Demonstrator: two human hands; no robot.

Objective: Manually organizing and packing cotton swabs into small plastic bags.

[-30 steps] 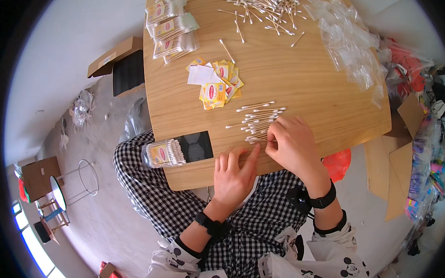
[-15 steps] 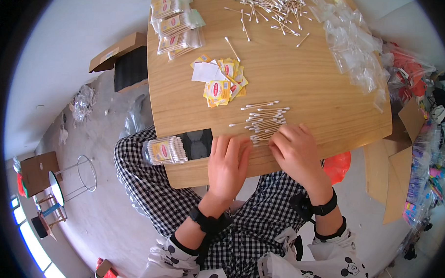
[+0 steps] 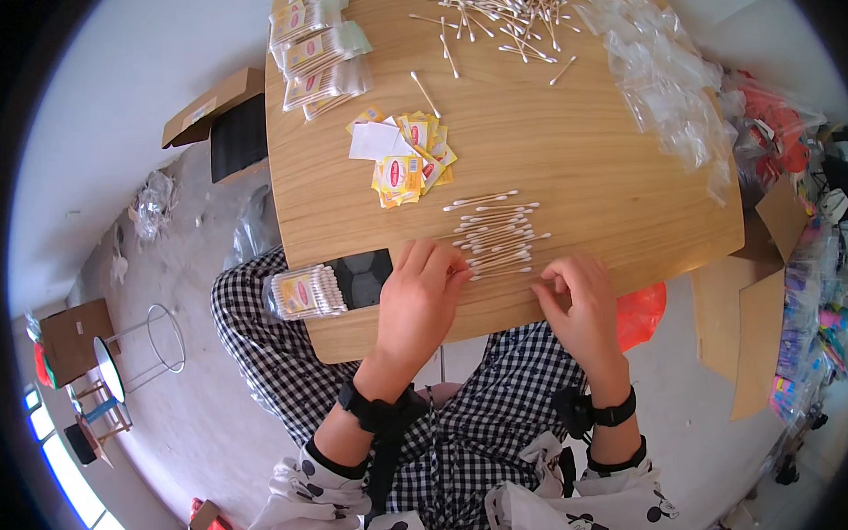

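Note:
A loose row of cotton swabs (image 3: pixel 498 236) lies on the wooden table between my hands, most of them side by side. My left hand (image 3: pixel 418 298) is at the row's left ends, thumb and forefinger pinched together; whatever is between the tips is too small to make out. Just off the right ends, my right hand (image 3: pixel 581 306) rests low over the table edge, fingers curled and thumb apart, holding nothing I can see. Left of my left hand, a clear bag of swabs with a yellow label card (image 3: pixel 305 292) lies beside a dark pad (image 3: pixel 366 278).
Beyond the row sits a pile of yellow label cards (image 3: pixel 404 172). Filled swab bags (image 3: pixel 316 54) are stacked at the far left, a heap of loose swabs (image 3: pixel 513 5) at the back. Clear plastic bags (image 3: pixel 665 79) spread along the right edge. An open cardboard box (image 3: pixel 737 347) stands right of the table.
My right hand has drawn back from the swabs toward the near right, its fingers loosening. My left hand has closed in at their left ends. The whole view has shifted slightly.

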